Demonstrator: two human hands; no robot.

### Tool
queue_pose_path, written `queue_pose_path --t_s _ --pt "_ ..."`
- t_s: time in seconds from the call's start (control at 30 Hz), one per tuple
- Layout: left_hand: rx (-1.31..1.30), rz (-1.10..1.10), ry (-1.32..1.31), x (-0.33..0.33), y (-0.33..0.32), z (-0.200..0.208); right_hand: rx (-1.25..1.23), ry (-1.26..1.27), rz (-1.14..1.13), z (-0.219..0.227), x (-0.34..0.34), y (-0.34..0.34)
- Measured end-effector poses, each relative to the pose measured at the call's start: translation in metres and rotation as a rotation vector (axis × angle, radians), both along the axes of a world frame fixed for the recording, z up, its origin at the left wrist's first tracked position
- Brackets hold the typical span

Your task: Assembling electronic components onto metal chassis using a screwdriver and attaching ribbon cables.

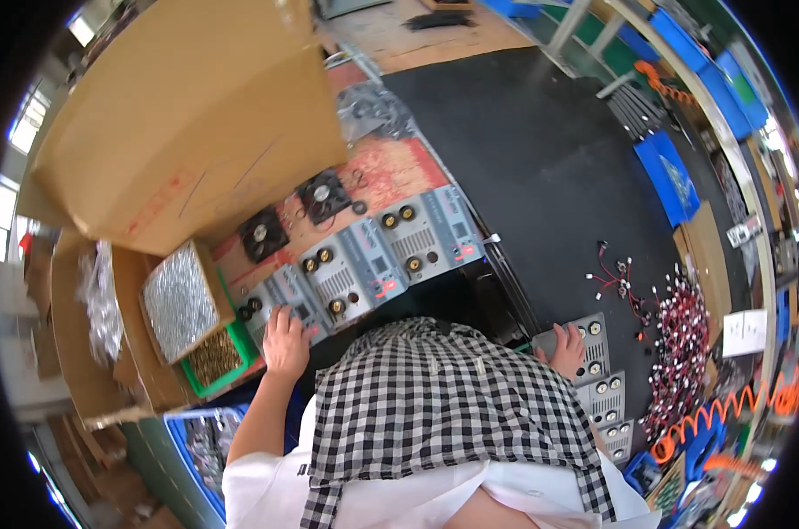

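My left hand (286, 342) lies with fingers stretched out on the lower edge of the leftmost grey front panel (286, 286), which has black round sockets and a small display. Two similar panels, a middle panel (355, 264) and a right panel (430, 227), continue the row, with brass-coloured sockets and vent slots. My right hand (565, 350) rests, fingers apart, over the left part of a grey metal plate (596, 339) with round metal connectors. Below that plate lie a second plate (605, 397) and a third plate (618, 434) of the same kind.
Two black fans (324, 192) lie behind the panels. At left stand a large cardboard box (196, 115), a foil-faced block (181, 304) and a green tray (207, 388) of small brass parts. On the black mat (514, 132), right, are a wire heap (679, 344) and a blue bin (668, 176).
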State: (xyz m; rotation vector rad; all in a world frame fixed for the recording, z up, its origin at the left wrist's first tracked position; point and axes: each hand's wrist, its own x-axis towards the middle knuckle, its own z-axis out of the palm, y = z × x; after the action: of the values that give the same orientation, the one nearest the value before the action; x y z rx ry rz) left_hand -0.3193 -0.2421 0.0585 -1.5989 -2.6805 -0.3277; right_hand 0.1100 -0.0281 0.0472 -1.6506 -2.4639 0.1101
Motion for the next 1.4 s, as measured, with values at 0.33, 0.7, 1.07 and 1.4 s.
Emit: queue_pose_path --t_s 0.33,0.7,1.07,1.4 --pt "0.065 -0.576 -0.188 0.022 0.097 -0.019 -0.035 -0.017 -0.383 -0.014 0.027 -0.039" --pt "-0.006 -0.562 -0.172 0.044 0.114 -0.021 -0.073 -0.246 -0.398 -0.018 0.039 -0.085" --pt "0.051 -0.775 -0.237 0.038 0.219 0.007 -0.407 1.555 -0.693 0.075 -0.019 0.007" --pt "0.157 -0.948 -0.103 0.072 0.312 -0.025 -0.801 1.504 -0.942 -0.025 -0.055 0.055"
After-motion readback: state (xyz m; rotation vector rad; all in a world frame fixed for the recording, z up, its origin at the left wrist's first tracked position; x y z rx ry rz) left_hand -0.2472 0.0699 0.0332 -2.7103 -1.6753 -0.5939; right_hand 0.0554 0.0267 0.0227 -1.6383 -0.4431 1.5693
